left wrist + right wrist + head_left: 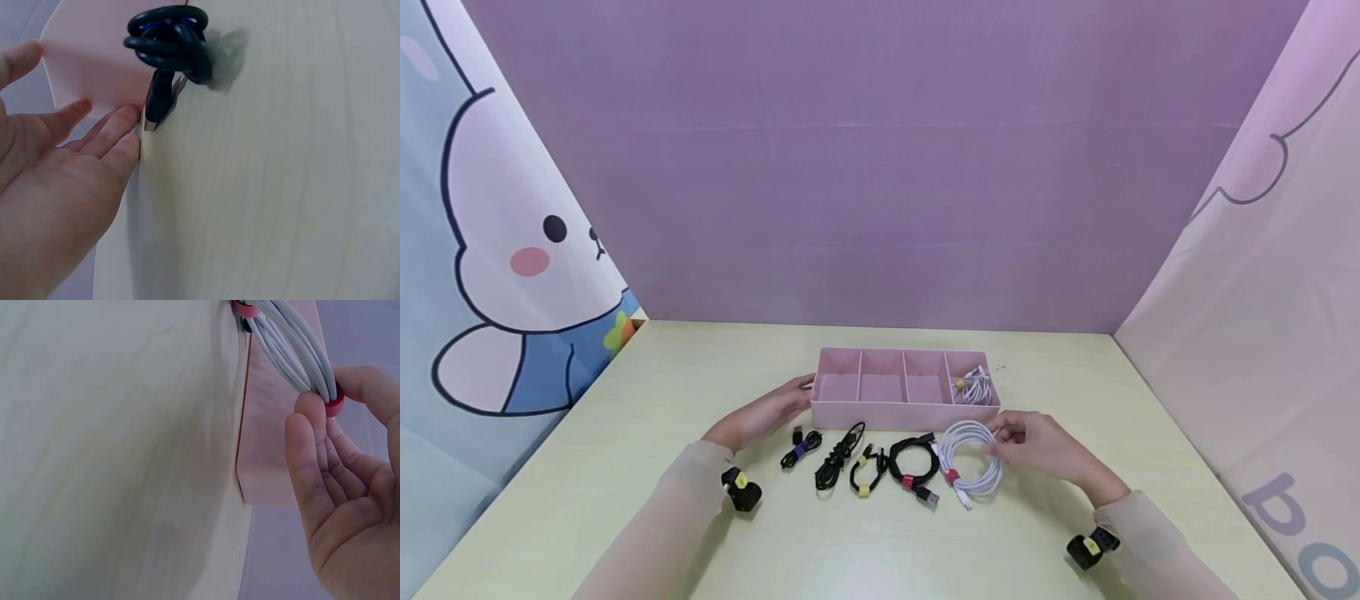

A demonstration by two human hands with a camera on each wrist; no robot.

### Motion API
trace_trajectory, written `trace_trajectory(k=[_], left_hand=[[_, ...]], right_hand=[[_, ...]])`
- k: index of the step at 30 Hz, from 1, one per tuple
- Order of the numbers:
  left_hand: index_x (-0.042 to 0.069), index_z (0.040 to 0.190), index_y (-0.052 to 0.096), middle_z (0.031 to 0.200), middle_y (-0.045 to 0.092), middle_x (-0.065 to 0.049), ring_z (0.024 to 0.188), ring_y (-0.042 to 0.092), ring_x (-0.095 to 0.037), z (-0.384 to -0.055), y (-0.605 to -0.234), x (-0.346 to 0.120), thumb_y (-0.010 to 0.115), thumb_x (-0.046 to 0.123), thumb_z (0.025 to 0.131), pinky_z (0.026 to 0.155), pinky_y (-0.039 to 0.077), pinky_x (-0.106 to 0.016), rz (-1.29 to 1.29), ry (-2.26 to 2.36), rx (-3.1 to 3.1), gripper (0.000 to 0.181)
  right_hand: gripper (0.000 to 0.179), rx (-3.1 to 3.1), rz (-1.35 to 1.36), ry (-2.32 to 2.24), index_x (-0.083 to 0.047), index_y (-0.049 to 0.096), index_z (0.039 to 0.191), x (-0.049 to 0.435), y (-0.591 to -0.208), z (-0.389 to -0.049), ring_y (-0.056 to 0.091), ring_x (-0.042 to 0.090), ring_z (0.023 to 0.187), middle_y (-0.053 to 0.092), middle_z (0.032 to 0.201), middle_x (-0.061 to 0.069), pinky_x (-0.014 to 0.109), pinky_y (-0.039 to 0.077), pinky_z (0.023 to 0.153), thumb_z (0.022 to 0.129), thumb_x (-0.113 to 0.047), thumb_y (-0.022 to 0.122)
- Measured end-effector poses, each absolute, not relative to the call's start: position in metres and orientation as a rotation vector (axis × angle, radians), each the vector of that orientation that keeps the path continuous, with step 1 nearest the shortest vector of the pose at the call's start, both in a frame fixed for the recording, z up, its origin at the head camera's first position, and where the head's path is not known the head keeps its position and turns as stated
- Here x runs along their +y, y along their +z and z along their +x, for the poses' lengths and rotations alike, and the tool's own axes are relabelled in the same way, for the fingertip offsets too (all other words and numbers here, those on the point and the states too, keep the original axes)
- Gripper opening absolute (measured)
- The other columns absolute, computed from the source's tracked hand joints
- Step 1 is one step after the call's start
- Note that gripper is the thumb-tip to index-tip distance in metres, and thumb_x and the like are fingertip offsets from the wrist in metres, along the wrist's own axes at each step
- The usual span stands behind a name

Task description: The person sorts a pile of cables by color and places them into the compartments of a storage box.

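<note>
My right hand [1037,446] pinches a coiled white cable [952,450] between thumb and fingers at the coil's right side. In the right wrist view, red ties [335,405] wrap this coil, one right at the fingertips. My left hand [771,408] touches the left end of a pink divided box [902,415], its fingers fairly straight against the wall. Near that hand lies a small black cable with a blue tie [801,450]. The box's rightmost compartment holds another white cable bundle [973,387]; its other three compartments show bare bottoms.
In front of the box lie a black cable bundle [835,467], a short black cable with yellow ties [865,490] and a black coil with a red tie [893,465]. A purple backdrop [880,167] stands behind the light wooden table [850,558], with printed curtains [1247,358] at both sides.
</note>
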State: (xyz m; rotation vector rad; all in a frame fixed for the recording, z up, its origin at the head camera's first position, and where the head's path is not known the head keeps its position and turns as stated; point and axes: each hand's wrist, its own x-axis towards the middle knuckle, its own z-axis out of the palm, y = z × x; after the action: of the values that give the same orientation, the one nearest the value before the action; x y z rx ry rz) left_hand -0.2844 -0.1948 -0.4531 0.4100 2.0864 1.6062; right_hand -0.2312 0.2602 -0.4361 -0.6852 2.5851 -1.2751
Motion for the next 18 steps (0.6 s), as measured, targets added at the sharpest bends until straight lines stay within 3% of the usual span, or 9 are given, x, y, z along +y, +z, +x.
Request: trace_trajectory(k=[12,18], left_hand=[[0.011,0.162,0.011,0.166,0.016,-0.01,0.15,0.019,-0.031,-0.2841,-0.4532,-0.1951,0.038,0.031,0.11,0.122,0.015,-0.042,0.416,1.605,2.084,0.062],[0.011,0.162,0.009,0.166,0.014,-0.01,0.15,0.017,-0.032,-0.2844,-0.4535,-0.1959,0.042,0.041,0.107,0.122,0.013,-0.044,0.434,1.605,2.079,0.071]], right_hand=[[0.022,2.618,-0.67,-1.309,-0.004,0.071,0.105,0.2622,-0.433,-0.2313,0.064,0.018,0.079,0.068,0.088,0.004,0.026,0.058,0.067,0.09,-0.02,0.076],[0.023,2.659,-0.636,-1.306,-0.004,0.071,0.105,0.2624,-0.4287,-0.2307,0.064,0.017,0.078,0.068,0.087,0.002,0.025,0.057,0.065,0.09,-0.022,0.076]])
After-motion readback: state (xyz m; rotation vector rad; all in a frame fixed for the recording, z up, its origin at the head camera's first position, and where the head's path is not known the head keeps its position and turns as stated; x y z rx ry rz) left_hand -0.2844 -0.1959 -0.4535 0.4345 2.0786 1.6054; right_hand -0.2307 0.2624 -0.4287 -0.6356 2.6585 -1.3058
